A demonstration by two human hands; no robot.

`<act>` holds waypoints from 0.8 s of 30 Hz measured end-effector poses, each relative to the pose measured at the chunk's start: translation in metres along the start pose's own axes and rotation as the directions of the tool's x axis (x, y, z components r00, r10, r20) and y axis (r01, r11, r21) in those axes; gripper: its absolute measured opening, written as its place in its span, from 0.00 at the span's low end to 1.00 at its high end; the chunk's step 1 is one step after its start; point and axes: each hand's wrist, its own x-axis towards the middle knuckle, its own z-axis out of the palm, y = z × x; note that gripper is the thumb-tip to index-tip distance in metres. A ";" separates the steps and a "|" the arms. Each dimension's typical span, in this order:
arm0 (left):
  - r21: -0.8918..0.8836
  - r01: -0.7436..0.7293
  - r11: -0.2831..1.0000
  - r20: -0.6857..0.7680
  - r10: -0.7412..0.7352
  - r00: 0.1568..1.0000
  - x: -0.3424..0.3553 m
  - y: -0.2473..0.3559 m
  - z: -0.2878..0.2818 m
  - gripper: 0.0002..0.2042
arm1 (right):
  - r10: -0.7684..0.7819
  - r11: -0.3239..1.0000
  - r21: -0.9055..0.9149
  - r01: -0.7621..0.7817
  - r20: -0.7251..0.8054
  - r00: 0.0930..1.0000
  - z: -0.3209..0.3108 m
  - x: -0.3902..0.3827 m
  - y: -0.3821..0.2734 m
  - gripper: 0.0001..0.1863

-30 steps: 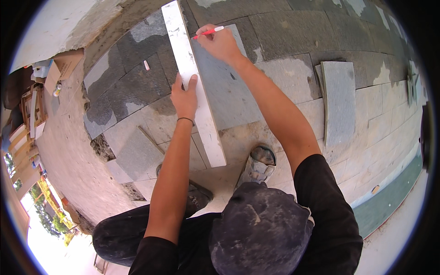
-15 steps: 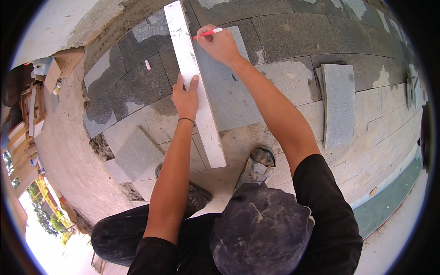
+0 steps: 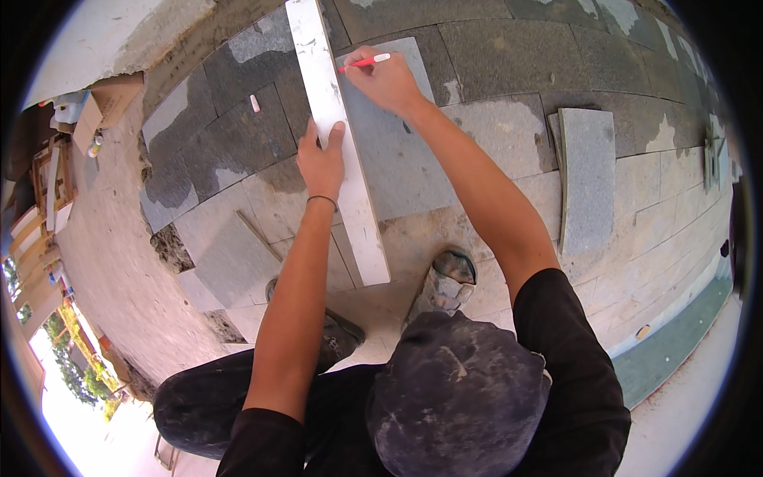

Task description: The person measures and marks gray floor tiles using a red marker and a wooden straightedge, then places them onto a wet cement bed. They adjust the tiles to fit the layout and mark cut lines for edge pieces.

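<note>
- My left arm: reaches forward nearly straight, dark band [image 3: 322, 199] at the wrist.
- My left hand [image 3: 321, 164]: on the white board [image 3: 359, 215], thumb and fingers parted in a V over its left edge; can't tell if they squeeze it.
- My right arm: bent at the elbow, forearm angled forward and inward.
- My right hand [image 3: 381, 79]: fingers pinching a red pen [image 3: 370, 60] with a white end, its tip right by the board's right edge.
- Board: long, narrow, straight, dark-scuffed; lies lengthwise across the grey slab [image 3: 397, 171], partly covering it.
- Slab: flat, matte stone-like, straight edges, dark spots.
- Paving [image 3: 513, 60]: rough stone-like tiles, patchy dark and pale.
- Stacked slabs [image 3: 588, 179]: rectangular, speckled grey, right side.
</note>
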 end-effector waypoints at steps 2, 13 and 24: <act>0.022 -0.025 0.999 0.002 0.025 1.000 0.001 -0.001 -0.001 0.32 | -0.020 1.000 0.000 0.020 0.006 1.000 -0.001 -0.011 -0.002 0.09; 0.007 -0.036 0.999 -0.010 0.036 0.999 0.002 -0.002 0.000 0.31 | -0.044 0.998 -0.031 0.048 0.116 0.992 -0.010 -0.086 -0.013 0.06; 0.021 -0.007 1.000 0.012 0.007 1.000 0.002 0.001 -0.001 0.30 | 0.005 1.000 0.023 -0.011 0.214 0.977 -0.015 -0.162 -0.026 0.05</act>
